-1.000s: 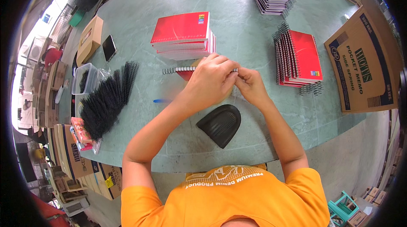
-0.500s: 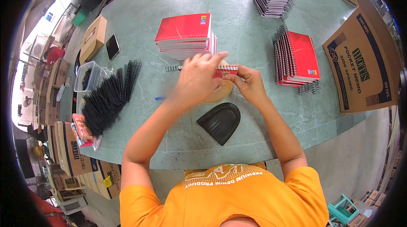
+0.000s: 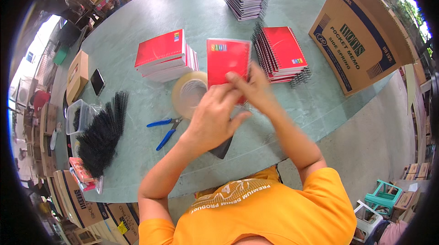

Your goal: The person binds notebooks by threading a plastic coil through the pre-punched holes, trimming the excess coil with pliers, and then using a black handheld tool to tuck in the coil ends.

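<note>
While a red notebook [image 3: 224, 62] was held up over the table [image 3: 256, 142], the right hand [image 3: 254, 87] gripped its right edge and the left hand [image 3: 212, 119] met its lower part, whether gripping could not be told. Leftward lay a tape roll [image 3: 179, 95] and blue-handled cutters [image 3: 173, 124]; rightward, a stack of spiral-bound notebooks [image 3: 283, 50]

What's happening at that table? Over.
Right hand gripping red-covered rectangular notebook. Left hand at its lower end. Translucent round tape roll, blue-handled cutters nearby.
</note>
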The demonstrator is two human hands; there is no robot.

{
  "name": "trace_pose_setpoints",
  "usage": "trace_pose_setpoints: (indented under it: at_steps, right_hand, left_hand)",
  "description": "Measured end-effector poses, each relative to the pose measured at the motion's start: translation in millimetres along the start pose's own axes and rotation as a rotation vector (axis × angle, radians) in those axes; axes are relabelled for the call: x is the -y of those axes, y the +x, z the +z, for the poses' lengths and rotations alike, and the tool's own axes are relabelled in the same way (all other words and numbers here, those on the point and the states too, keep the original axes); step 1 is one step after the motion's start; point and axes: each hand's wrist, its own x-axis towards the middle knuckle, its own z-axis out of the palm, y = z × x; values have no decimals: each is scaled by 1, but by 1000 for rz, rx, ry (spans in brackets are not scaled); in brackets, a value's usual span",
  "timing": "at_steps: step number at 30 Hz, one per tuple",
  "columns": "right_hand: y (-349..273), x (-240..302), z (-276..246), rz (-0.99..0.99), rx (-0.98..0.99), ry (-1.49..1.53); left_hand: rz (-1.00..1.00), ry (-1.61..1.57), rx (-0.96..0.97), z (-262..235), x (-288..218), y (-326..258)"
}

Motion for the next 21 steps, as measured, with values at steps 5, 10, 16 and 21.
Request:
trace_pose_setpoints:
  at_steps: [5, 10, 16, 21]
  right_hand:
    - [37, 73, -85, -1, -168, 10]
    - [42, 7, -147, 165, -177, -712]
    - [41, -1, -159, 198, -167, -481]
    - [42, -4, -160, 124, -138, -618]
  left_hand:
    - [58, 6, -132, -17, 5, -1]
    - [5, -43, -42, -6, 19, -14]
    - [-20, -65, -3, 2, 30, -14]
    - [-46, -43, -16, -3, 49, -14]
